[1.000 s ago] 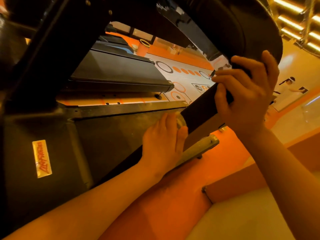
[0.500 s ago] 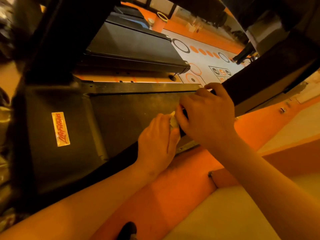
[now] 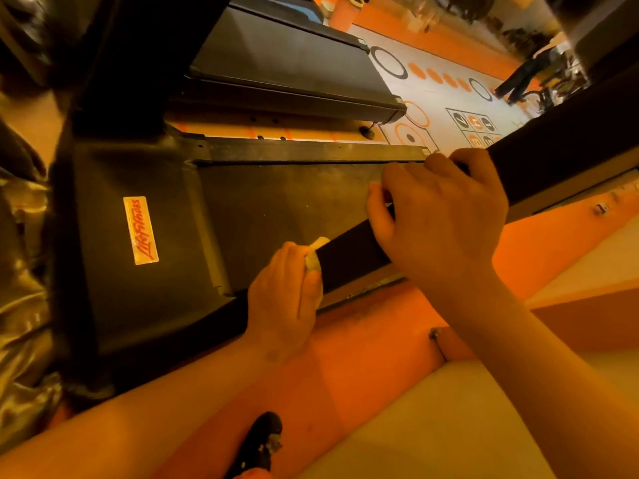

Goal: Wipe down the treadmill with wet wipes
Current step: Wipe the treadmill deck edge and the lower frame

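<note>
The black treadmill point(image 3: 276, 198) fills the middle of the head view, its belt dark and its motor cover point(image 3: 114, 236) bearing a yellow label. A black side bar point(image 3: 560, 146) of the treadmill slants from upper right down to the centre. My right hand point(image 3: 439, 219) grips this bar from above, fingers curled over it. My left hand point(image 3: 287, 299) holds a small folded wet wipe point(image 3: 315, 255) and presses it against the lower part of the same bar. Most of the wipe is hidden in my fingers.
A second treadmill point(image 3: 290, 67) stands beyond, to the upper middle. Orange floor point(image 3: 345, 357) runs along the near side, with a pale raised platform point(image 3: 449, 426) at lower right. My dark shoe point(image 3: 259, 444) shows at the bottom. A person point(image 3: 522, 76) stands far off at upper right.
My left hand with the wipe has slid down the bar towards me. My right hand came down from the upper frame and now grips the bar just above the left hand.
</note>
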`<state>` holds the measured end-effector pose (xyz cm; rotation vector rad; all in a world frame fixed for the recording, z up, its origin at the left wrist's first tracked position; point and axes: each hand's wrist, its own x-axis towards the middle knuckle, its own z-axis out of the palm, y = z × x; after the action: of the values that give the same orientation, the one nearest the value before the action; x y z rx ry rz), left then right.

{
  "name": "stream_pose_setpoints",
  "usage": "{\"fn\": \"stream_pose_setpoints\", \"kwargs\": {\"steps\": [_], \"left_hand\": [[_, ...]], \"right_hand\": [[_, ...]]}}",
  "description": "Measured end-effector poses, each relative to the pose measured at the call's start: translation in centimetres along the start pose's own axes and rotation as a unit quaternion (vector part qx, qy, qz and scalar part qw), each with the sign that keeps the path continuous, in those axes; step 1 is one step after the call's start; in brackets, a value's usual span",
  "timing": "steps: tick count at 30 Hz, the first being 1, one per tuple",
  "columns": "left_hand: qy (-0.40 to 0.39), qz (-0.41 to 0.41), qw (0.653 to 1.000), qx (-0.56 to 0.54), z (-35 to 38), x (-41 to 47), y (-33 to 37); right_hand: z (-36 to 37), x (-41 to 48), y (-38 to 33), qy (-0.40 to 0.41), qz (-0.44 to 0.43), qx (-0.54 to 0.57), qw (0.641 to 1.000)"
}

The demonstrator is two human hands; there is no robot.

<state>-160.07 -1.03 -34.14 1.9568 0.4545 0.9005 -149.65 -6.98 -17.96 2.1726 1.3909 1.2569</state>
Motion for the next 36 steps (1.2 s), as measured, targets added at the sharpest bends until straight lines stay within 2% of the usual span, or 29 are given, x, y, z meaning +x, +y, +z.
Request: {"fn": "stream_pose_setpoints", "kwargs": {"steps": [6, 8, 12, 20, 24, 30, 33, 36], "left_hand": [[0.006, -0.028, 1.0, 0.005, 0.1, -0.2, 0.9], [0.012, -0.023, 1.0, 0.013, 0.2, 0.2, 1.4], [0.011, 0.007, 1.0, 0.026, 0.1, 0.3, 0.0], [0.022, -0.037, 0.998, 0.048, 0.0, -2.3, -4.3], [0.041, -0.051, 0.997, 0.039, 0.4, -2.6, -4.1], [0.078, -0.093, 0.99, 0.076, 1.4, -2.6, -2.8], [0.092, -0.068, 0.992, 0.056, 1.4, -2.9, -3.6], [0.096, -0.072, 0.99, 0.078, 1.2, -3.6, -5.0]], "right_hand": [[0.2, -1.1, -2.1, -0.103, -0.075, -0.017, 0.992], [0.5, -1.8, -3.0, -0.091, -0.1, -0.01, 0.991], [1.3, -2.1, -3.2, -0.017, -0.096, 0.029, 0.995], [1.5, -2.4, -2.9, 0.017, -0.124, 0.032, 0.992], [1.1, -2.3, -2.8, -0.013, -0.137, 0.03, 0.99], [0.5, -2.4, -5.5, -0.141, -0.202, 0.116, 0.962], [1.8, -3.0, -7.8, -0.135, -0.249, 0.078, 0.956], [2.3, -2.9, -8.2, -0.124, -0.251, 0.058, 0.958]]}}
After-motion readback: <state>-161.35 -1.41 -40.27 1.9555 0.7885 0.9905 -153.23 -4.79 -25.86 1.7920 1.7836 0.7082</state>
